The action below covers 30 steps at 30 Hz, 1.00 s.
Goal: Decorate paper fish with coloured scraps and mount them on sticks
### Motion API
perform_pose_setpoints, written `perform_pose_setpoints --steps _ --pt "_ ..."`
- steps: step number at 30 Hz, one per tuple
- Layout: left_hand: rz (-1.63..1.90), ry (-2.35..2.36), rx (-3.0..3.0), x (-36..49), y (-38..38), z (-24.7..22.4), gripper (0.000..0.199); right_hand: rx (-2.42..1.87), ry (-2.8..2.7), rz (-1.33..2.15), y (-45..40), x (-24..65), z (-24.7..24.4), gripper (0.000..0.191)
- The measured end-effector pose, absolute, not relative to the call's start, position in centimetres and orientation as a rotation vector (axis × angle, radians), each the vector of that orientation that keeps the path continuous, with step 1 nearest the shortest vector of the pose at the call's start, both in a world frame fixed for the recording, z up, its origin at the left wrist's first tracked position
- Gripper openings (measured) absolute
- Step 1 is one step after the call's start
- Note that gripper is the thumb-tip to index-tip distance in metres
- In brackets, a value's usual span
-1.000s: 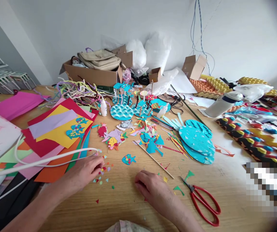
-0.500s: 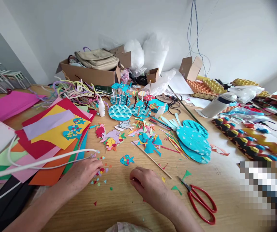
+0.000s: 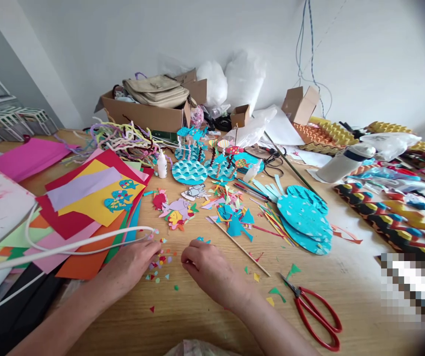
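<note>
My left hand (image 3: 137, 258) rests on the table at the edge of a scatter of tiny coloured paper bits (image 3: 163, 260). Its fingers are bent and drawn together; whatever is at their tips is too small to make out. To the right, my right hand (image 3: 212, 267) is low over the table with its fingers curled inward, and their tips are mostly hidden. Behind its knuckles shows the top of a blue paper fish (image 3: 203, 240), the rest covered by the hand. Red-handled scissors (image 3: 318, 314) lie to the right, and a thin wooden stick (image 3: 240, 247) slants across the table.
Coloured paper sheets (image 3: 82, 193) with decorated blue fish lie at left, crossed by a white cable (image 3: 97, 241). Cut paper scraps (image 3: 234, 217), glue bottles (image 3: 162, 164) and wavy blue discs (image 3: 189, 171) are ahead. More blue discs (image 3: 305, 217) and a flask (image 3: 346, 163) are at right.
My right hand has moved left, closer to my left hand, and now covers most of the blue fish. My left hand stays by the paper bits. The view has shifted slightly.
</note>
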<state>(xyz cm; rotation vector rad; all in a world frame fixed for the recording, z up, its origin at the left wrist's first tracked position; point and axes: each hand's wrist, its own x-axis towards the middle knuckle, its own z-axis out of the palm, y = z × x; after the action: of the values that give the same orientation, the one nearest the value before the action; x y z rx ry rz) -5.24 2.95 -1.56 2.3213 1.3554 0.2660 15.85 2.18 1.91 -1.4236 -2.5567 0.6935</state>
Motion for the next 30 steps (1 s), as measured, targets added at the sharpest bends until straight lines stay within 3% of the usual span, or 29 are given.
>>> perform_pose_setpoints --steps 12,17,25,30 --pt "0.193 1.430 2.350 -5.0 2.7 -1.1 0.016 -1.453 -2.774 0.499 3.7 11.4 -0.1 0.019" --pt "0.220 1.415 2.360 -5.2 2.6 -1.5 0.024 -1.435 -2.781 0.463 3.7 11.1 -0.4 0.017" --pt "0.358 1.415 2.233 -5.0 2.4 -1.2 0.021 -1.487 -2.720 0.563 3.6 11.0 -0.2 0.021" --pt "0.429 1.393 1.976 -4.3 2.4 -0.3 0.017 -1.434 -2.279 0.946 3.5 12.4 0.4 0.011"
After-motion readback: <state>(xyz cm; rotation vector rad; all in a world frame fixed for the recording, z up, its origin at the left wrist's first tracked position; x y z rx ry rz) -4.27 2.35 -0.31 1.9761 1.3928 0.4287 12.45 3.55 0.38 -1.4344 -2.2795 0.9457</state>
